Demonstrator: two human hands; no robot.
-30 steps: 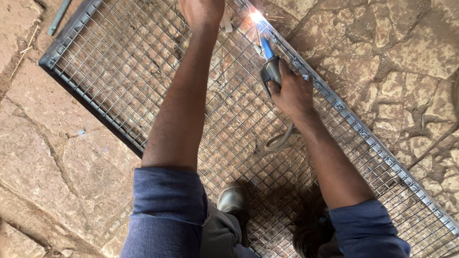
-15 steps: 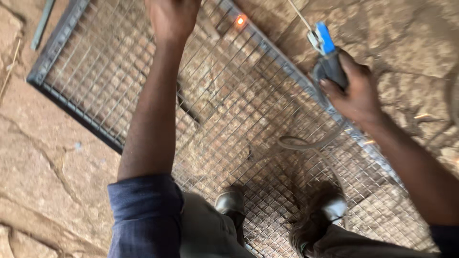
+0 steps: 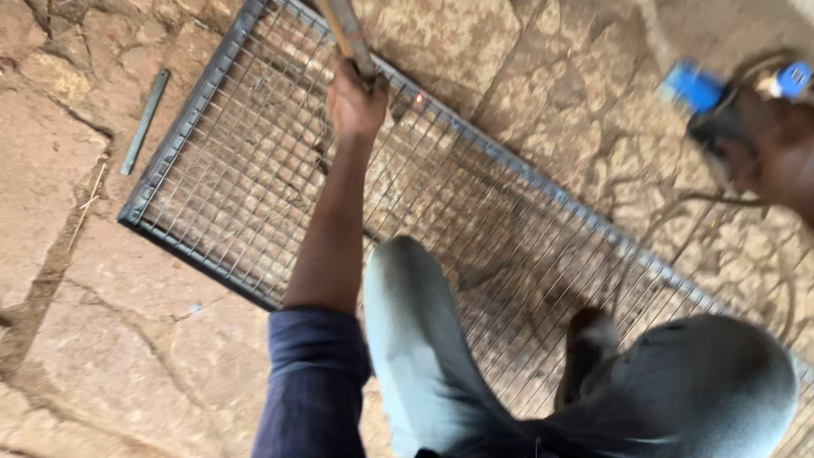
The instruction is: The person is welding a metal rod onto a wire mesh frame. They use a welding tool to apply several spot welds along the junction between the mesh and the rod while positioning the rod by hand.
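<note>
Left hand: closed round a wooden-handled tool [image 3: 346, 32] at the far rail of the mesh panel; left hand [image 3: 354, 103] is held over the wire grid, arm stretched forward.
Right hand: withdrawn to the right edge of view, well apart from the panel; right hand [image 3: 776, 157] is blurred but wrapped round a dark electrode holder [image 3: 716, 127] with blue parts.
Mesh panel: steel frame with welded wire grid [image 3: 254, 170], lying flat on the stone floor [image 3: 85, 339]; its far rail runs diagonally from upper left to lower right.
Weld spot: a small orange glow [image 3: 418, 98] on the far rail, just beside the left hand.
Change: the bright arc seen a second ago is gone; the holder has been lifted off the rail and swung aside, and a tool has been taken up in the left hand, which was empty before.
Meaning: the joint is judged freshly welded and cooling; the tool held at the spot suggests that it is being dressed or checked.
Cable: a dark lead [image 3: 678, 199] is trailed across the floor from the holder.
Loose bar: a flat metal strip [image 3: 144, 121] lies on the floor left of the panel.
Stance: the knees are bent over the near side, one shoe [image 3: 589, 331] placed on the mesh.
</note>
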